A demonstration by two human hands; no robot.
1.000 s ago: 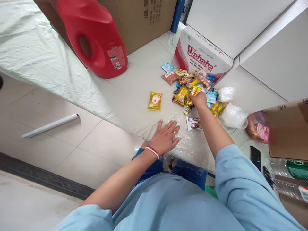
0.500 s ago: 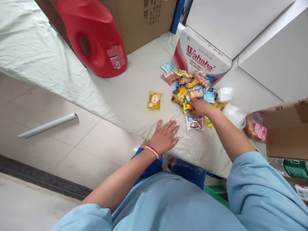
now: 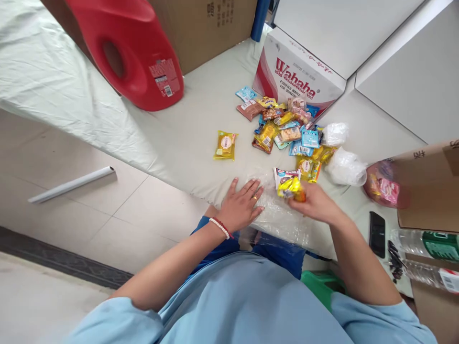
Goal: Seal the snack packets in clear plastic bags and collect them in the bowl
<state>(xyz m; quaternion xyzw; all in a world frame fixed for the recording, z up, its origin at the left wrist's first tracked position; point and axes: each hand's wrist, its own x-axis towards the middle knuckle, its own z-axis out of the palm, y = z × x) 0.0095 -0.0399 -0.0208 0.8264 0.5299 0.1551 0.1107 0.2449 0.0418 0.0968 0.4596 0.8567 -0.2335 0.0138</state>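
Note:
My left hand (image 3: 241, 203) lies flat with fingers spread, resting on the left edge of a clear plastic bag (image 3: 283, 224) at the table's near edge. A yellow snack packet (image 3: 289, 188) is pinched in my right hand (image 3: 311, 203), lifted over the bag. Just behind it lies a white and brown snack packet (image 3: 281, 175), partly covered. A single yellow-green packet (image 3: 225, 145) sits apart to the left. Farther back, a heap of mixed wrapped snacks (image 3: 283, 124) spreads in front of a Wahaba-style white and red carton (image 3: 294, 76).
On the left stands a red detergent bottle (image 3: 136, 62) before a brown carton (image 3: 211, 33). Crumpled clear plastic (image 3: 346, 166), a round tub of snacks (image 3: 383, 186), a phone (image 3: 377, 234) and plastic bottles (image 3: 439, 244) are at right. A white tube (image 3: 71, 185) lies on the floor.
My right hand has drawn back from the heap toward me, bringing the yellow snack packet out over the clear bag. My left hand stays in nearly the same place.

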